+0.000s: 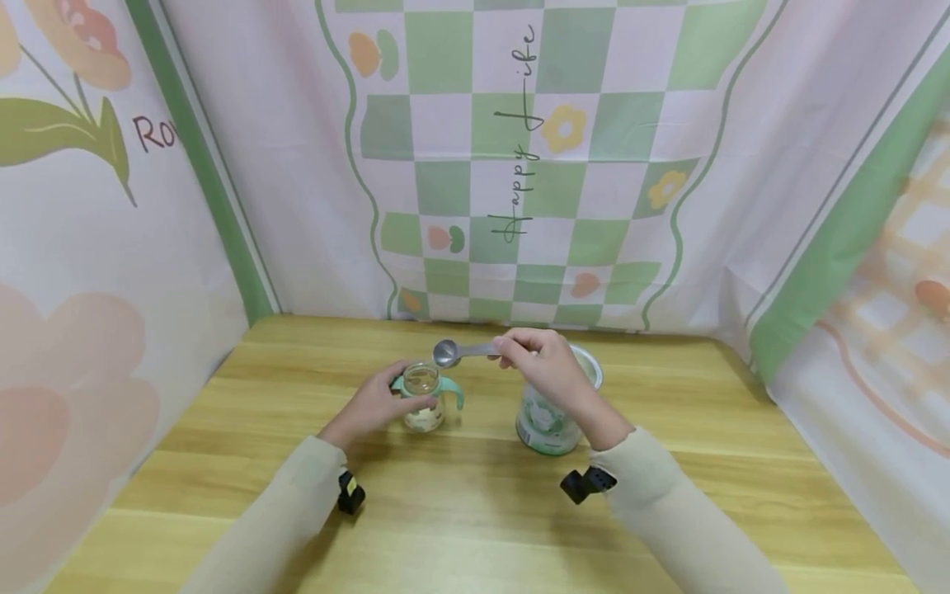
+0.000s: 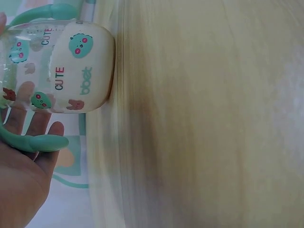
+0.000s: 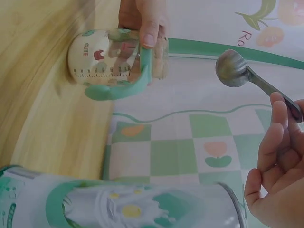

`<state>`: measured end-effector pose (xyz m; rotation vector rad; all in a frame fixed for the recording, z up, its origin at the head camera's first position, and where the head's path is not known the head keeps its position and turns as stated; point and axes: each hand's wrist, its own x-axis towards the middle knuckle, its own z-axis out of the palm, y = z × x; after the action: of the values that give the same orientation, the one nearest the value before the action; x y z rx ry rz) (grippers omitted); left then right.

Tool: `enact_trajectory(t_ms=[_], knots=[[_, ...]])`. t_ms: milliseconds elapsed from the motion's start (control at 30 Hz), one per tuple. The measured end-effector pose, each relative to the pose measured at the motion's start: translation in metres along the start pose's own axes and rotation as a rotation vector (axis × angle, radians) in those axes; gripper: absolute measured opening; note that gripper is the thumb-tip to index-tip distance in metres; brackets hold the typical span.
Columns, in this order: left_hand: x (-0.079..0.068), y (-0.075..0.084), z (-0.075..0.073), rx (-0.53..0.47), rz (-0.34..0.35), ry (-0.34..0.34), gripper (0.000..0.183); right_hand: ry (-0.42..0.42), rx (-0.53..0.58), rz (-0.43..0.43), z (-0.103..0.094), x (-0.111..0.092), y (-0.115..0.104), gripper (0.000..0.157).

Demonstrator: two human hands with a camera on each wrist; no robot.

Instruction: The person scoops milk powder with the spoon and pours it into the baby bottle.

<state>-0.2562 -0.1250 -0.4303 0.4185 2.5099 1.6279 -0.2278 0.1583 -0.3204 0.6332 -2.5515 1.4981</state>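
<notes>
My left hand [image 1: 373, 407] grips a small clear baby bottle [image 1: 425, 420] near its neck, thumb across the front. The bottle stands upright on the table, lidless, with green handles; pale contents fill its lower part in the left wrist view [image 2: 97, 71]. My right hand [image 1: 547, 367] pinches the handle of a metal measuring spoon [image 1: 446, 353]. The spoon's round bowl hangs above and slightly right of the bottle's mouth, apart from it. Below the right hand stands an open milk powder tin [image 1: 547, 427], white and green. The right forearm hides part of its rim.
The wooden table [image 1: 460, 528] reaches back to a hanging cloth [image 1: 505, 190] with green checks. Patterned cloths also hang at the left [image 1: 89, 330] and right [image 1: 891, 330]. A small black camera is strapped to each wrist.
</notes>
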Motion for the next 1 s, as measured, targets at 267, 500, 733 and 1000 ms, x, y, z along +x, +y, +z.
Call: enact_trajectory(t_ms=[267,500,733,1000], knots=[[0.000,0.000,0.000,0.053,0.020,-0.018,0.071,-0.018,-0.037,-0.006,-0.018,-0.008,0.006,0.030],[0.004,0.003,-0.004,0.128,0.048,-0.039,0.067,-0.013,-0.026,-0.029,-0.034,-0.014,0.013,0.030],[0.006,0.007,-0.008,0.153,0.069,-0.050,0.070,0.027,-0.067,-0.046,-0.049,-0.019,0.012,0.029],[0.006,0.015,-0.010,0.167,0.107,-0.052,0.081,0.067,-0.090,-0.065,-0.061,-0.027,0.013,0.025]])
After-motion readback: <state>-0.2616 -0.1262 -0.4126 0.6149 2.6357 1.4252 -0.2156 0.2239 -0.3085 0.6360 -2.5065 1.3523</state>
